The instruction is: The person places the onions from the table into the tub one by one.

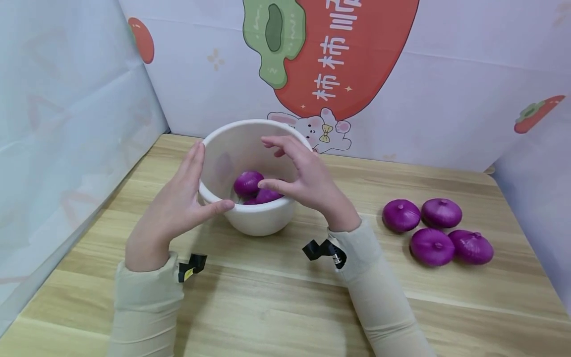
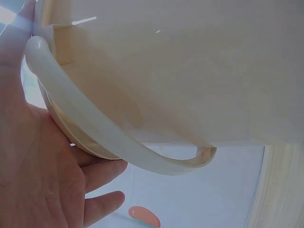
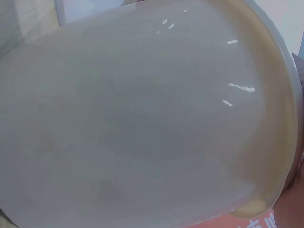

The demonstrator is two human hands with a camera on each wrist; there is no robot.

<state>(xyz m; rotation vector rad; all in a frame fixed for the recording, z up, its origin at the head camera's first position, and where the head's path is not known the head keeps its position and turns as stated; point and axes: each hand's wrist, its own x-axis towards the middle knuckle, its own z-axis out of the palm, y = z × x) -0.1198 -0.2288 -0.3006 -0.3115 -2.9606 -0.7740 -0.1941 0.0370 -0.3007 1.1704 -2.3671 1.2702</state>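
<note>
A white bucket [image 1: 260,221] stands on the wooden table, with purple onions [image 1: 248,184] inside, partly covered by its front rim and my right thumb. My left hand [image 1: 174,203] lies against the bucket's left side, its fingers extended along the rim and its thumb on the front rim. In the left wrist view, the bucket's white handle [image 2: 102,118] hangs beside that hand's palm. Above the right part of the opening is my right hand [image 1: 308,178], fingers spread and bent a little, nothing between them. The bucket's outer wall [image 3: 142,114] fills the right wrist view.
Several more purple onions [image 1: 431,246] lie grouped on the right of the wooden table [image 1: 267,307]. Behind the bucket rises a white backdrop [image 1: 192,89] with a large red fruit print, and another pale sheet [image 1: 67,124] borders the left side.
</note>
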